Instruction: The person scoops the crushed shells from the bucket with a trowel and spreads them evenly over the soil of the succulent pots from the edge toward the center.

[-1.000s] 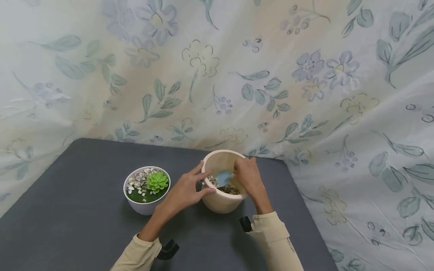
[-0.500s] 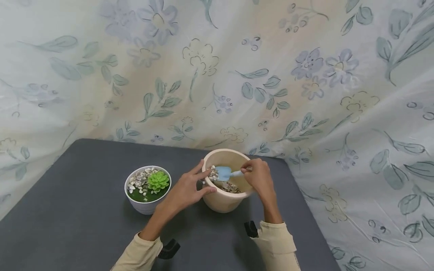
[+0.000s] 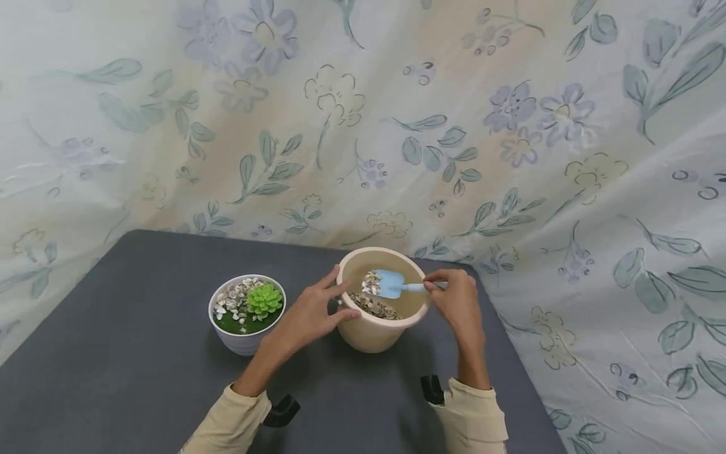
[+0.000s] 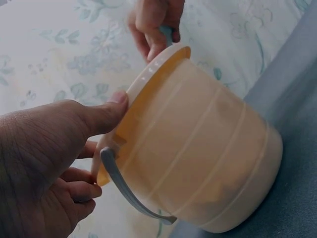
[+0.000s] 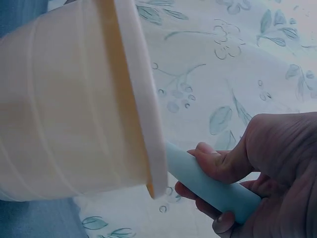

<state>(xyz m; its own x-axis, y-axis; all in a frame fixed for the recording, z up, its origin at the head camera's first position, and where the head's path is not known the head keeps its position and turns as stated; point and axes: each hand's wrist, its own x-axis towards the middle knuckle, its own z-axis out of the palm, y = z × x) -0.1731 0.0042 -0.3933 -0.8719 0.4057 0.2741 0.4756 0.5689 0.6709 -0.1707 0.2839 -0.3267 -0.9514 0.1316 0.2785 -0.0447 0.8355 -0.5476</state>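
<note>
A cream bucket (image 3: 371, 334) stands on the table, with small mixed pebbles (image 3: 375, 307) at its bottom and a grey handle (image 4: 131, 196) hanging down its side. My left hand (image 3: 309, 315) grips the bucket's left rim, thumb on one side and fingers on the other. With the fingers and thumb of my right hand (image 3: 456, 299) I hold a light blue toy shovel (image 3: 390, 284) by its grip, at the bucket's right rim. The blade lies over the bucket's mouth, and a heap of pebbles (image 3: 372, 282) shows at its tip. In the right wrist view the bucket wall hides the blade.
To the left of the bucket is a white pot (image 3: 241, 345) holding a green succulent (image 3: 264, 301), moss and pale pebbles. A grey cloth covers the table (image 3: 142, 353). Behind and to the right hangs a floral curtain (image 3: 363, 126).
The shovel has come up out of the pebbles and shifted right with a load at its tip. My right hand has moved right, past the rim; my left hand keeps its place.
</note>
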